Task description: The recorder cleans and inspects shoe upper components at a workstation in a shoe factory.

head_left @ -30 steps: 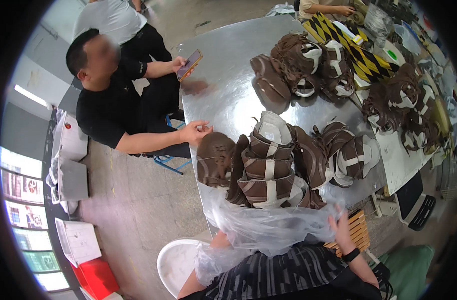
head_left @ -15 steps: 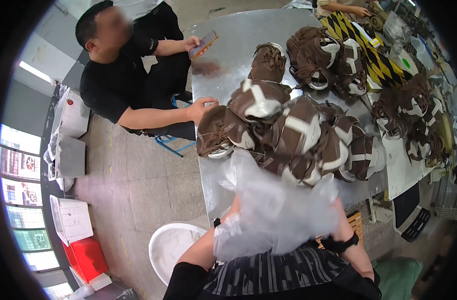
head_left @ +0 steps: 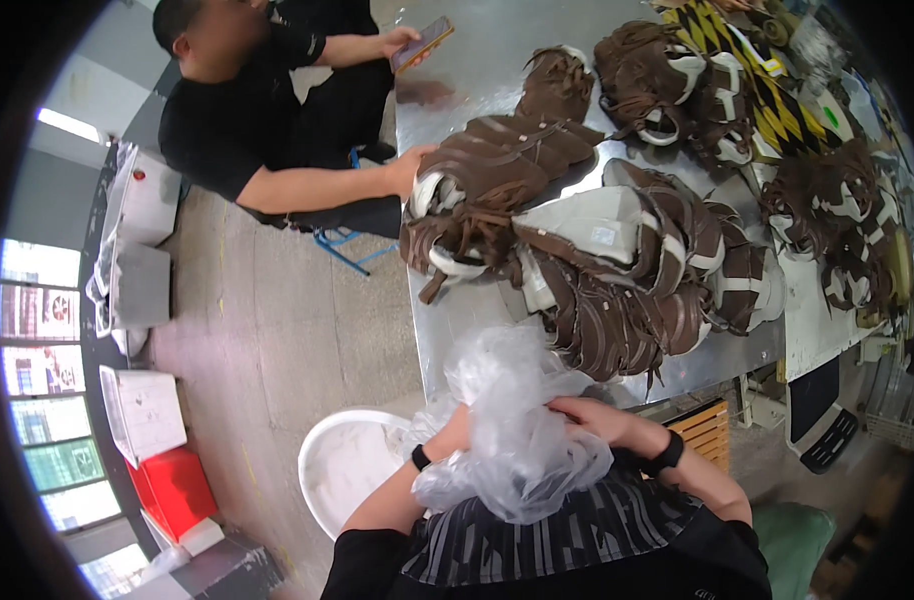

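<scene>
Plastic bag (head_left: 517,440) now bunched lower against the chest.

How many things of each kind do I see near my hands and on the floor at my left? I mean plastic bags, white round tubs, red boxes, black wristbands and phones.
Clear plastic bag: 1, held in both hands
White round tub: 1
Red box: 1
Black wristbands: 2, one on each wrist
Phone: 1, in a seated person's hand
Total: 6
</scene>
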Tool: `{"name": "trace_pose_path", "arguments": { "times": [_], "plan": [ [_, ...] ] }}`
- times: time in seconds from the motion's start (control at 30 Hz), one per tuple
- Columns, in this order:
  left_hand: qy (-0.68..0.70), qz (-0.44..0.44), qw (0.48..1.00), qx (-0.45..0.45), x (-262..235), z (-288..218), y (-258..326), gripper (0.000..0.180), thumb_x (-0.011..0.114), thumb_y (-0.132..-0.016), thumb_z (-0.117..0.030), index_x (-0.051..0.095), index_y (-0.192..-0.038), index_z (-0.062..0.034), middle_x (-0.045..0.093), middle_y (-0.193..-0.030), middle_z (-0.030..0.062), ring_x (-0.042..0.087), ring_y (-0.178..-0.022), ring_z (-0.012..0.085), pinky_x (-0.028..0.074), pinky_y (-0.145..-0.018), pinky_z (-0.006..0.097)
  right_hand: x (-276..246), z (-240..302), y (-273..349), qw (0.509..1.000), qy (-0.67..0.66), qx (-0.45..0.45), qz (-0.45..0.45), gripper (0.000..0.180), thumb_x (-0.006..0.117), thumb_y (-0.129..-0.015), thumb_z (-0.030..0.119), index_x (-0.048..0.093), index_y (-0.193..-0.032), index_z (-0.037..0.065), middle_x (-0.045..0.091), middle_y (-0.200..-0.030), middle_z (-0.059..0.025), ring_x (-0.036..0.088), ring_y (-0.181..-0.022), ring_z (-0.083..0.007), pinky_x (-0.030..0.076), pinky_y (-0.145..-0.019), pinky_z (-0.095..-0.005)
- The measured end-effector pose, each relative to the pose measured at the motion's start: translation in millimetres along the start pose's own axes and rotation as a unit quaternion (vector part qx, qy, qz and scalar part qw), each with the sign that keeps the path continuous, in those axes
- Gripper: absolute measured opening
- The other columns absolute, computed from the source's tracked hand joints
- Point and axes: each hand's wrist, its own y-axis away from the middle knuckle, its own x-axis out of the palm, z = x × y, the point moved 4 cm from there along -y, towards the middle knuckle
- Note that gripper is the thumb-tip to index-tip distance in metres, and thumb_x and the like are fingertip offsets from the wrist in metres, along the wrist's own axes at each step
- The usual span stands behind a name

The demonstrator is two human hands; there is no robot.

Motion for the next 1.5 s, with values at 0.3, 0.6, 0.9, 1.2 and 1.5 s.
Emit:
{"name": "trace_pose_path", "arguments": {
  "times": [0.3,0.6,0.9,1.2,1.5],
  "plan": [
    [-0.012,-0.036,0.998,-0.045,-138,106,15,0.030,0.055,-0.081,-0.011,0.058,-0.109,-0.0001,0.060,-0.113,0.0168,0.054,-0.108,0.0317,0.041,-0.091,0.037,-115,16,147,0.772,-0.002,-0.046,-0.633,0.017,0.050,-0.093,0.021,0.055,-0.096,0.005,0.057,-0.080,-0.0007,0.054,-0.071,-0.0080,0.043,-0.060,-0.0223],
    [-0.180,-0.091,0.939,0.279,-71,46,-122,0.035,0.055,-0.084,-0.018,0.056,-0.113,0.0010,0.059,-0.111,0.0186,0.051,-0.109,0.0337,0.038,-0.095,0.038,-122,-33,119,0.749,-0.139,0.001,-0.648,0.041,0.060,-0.089,0.028,0.036,-0.114,0.007,0.046,-0.089,-0.0026,0.048,-0.067,-0.0105,0.052,-0.055,-0.0289],
    [-0.193,-0.125,0.919,0.322,-26,-16,-160,0.034,0.054,-0.084,-0.018,0.055,-0.113,0.0006,0.059,-0.109,0.0180,0.052,-0.107,0.0327,0.039,-0.093,0.037,-90,-29,56,0.890,-0.109,0.081,-0.436,0.038,0.055,-0.091,0.024,0.042,-0.113,-0.005,0.059,-0.095,-0.0137,0.065,-0.078,-0.0200,0.054,-0.063,-0.0311],
    [-0.205,-0.209,0.914,0.280,-18,-22,-158,0.033,0.053,-0.085,-0.017,0.055,-0.113,0.0002,0.059,-0.106,0.0172,0.052,-0.105,0.0315,0.041,-0.091,0.036,-167,144,81,0.962,0.075,0.170,-0.201,0.026,0.053,-0.091,0.022,0.060,-0.103,0.001,0.067,-0.083,-0.0104,0.064,-0.072,-0.0138,0.049,-0.061,-0.0269],
    [-0.242,-0.227,0.907,0.259,4,-37,-179,0.032,0.052,-0.085,-0.017,0.055,-0.113,-0.0003,0.059,-0.104,0.0165,0.053,-0.102,0.0304,0.042,-0.089,0.035,-407,208,-114,0.852,0.247,-0.002,-0.462,0.057,0.057,-0.088,0.033,0.041,-0.129,-0.003,0.061,-0.106,-0.0161,0.058,-0.097,-0.0200,0.045,-0.081,-0.0289]
  ]
}}
